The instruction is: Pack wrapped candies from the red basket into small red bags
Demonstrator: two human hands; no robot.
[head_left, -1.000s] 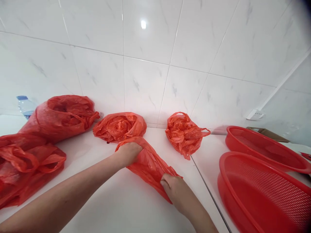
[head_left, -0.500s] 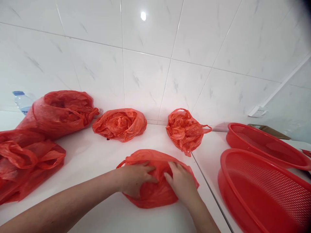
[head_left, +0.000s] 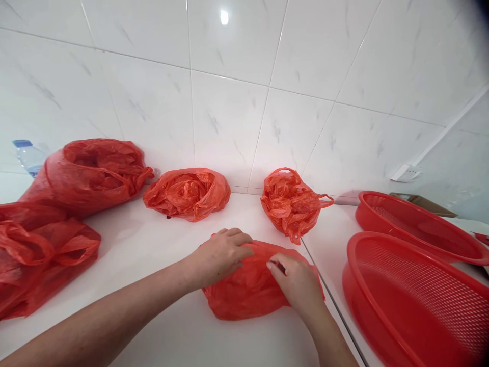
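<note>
Two bare hands on one red plastic bag [head_left: 244, 293], the bag lying flat and slightly puffed on a white counter [head_left: 229, 341], at 6 o'clock in the view. Left hand [head_left: 219, 257] draped over the bag's far edge, its fingers [head_left: 237, 237] loosely curved, neither clenched nor plainly released. Right hand [head_left: 296, 283] placed on the bag's right side, its fingers [head_left: 280, 267] bent down against the thin plastic, a pinch on a fold possible but impossible to confirm from this view.

Judging by the creases, a very light, soft and probably slippery bag, too limp to hold a shape. A gathered fold or a handle loop seemed the surest place to take hold, since flat palms could slide.

Around that bag, a crumpled bag [head_left: 187, 194] at 11 o'clock and a bunched bag [head_left: 290, 204] at 1 o'clock. Farther out, a large stuffed bag [head_left: 87, 176] and a water bottle [head_left: 28, 158] at 10 o'clock, a heap of bags [head_left: 42, 255] at 9 o'clock, and two red mesh baskets [head_left: 349, 270] between 2 and 3 o'clock.
</note>
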